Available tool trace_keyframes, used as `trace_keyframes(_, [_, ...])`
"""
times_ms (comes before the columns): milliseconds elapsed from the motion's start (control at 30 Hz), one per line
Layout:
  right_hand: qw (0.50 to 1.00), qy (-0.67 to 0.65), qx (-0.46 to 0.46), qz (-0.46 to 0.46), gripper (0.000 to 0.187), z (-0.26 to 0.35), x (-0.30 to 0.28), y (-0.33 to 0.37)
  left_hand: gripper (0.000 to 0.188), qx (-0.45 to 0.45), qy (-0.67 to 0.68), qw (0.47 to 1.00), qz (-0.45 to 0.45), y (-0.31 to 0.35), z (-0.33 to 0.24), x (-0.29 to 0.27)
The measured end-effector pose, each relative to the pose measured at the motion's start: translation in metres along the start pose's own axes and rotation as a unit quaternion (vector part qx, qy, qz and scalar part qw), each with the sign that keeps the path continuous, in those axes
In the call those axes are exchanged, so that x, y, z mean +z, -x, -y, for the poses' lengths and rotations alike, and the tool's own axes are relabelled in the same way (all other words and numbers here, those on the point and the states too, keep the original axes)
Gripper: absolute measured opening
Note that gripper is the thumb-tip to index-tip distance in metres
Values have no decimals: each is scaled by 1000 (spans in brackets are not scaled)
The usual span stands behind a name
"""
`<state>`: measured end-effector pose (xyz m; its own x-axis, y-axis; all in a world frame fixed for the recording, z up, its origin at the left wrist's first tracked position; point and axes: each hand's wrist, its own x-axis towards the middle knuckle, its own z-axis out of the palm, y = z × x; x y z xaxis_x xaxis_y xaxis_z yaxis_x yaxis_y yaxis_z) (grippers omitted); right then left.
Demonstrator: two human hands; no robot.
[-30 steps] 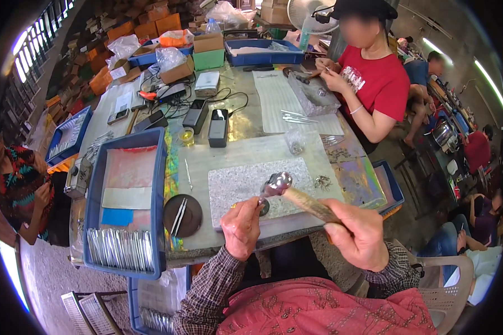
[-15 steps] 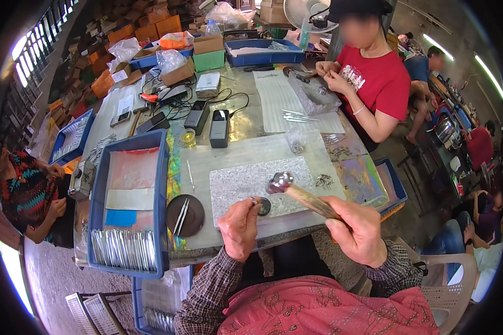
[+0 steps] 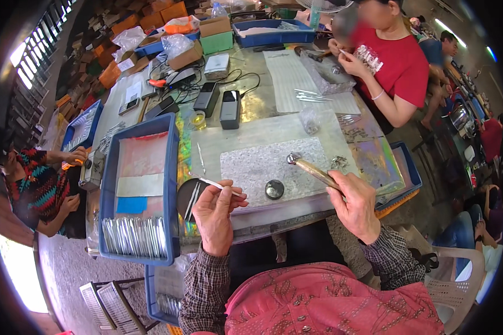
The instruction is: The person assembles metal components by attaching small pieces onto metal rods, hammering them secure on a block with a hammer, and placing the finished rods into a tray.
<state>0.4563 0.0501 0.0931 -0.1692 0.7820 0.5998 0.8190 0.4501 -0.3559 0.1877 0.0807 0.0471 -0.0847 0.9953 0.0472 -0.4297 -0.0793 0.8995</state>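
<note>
My left hand (image 3: 215,220) pinches a slim silver metal rod (image 3: 211,182) between thumb and fingers, its thin end pointing left above a dark round disc (image 3: 184,191). Similar slim silver pieces lie on that disc. In my right hand (image 3: 355,205) is a hammer (image 3: 318,172), gripped by its wooden handle. Its shiny metal head is over the speckled stone slab (image 3: 240,162), and I cannot tell whether it touches. A small round black block (image 3: 274,189) sits at the slab's near edge, between my hands. One more slim silver piece (image 3: 201,158) lies left of the slab.
A blue tray (image 3: 173,223) with many silver pieces stands at left. Small metal bits (image 3: 339,162) and a clear plastic bag (image 3: 310,120) lie beyond the hammer. Black boxes (image 3: 229,109) with cables are farther back. A co-worker in a red shirt (image 3: 394,72) sits across at right.
My left hand has moved left, away from the black block, and the rod now shows plainly, pointing left. The hammer head sits farther from the block. The whole view has shifted slightly.
</note>
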Motion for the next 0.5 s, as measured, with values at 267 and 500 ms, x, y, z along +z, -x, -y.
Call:
trace_keyframes(267, [998,63,9,-8,38,-11,39,17,21,44,-116,990,-68,9,-8,-36])
trace_keyframes(500, [998,52,43,7,42,-12,59,30,27,192,-634,746,-63,17,-14,-83])
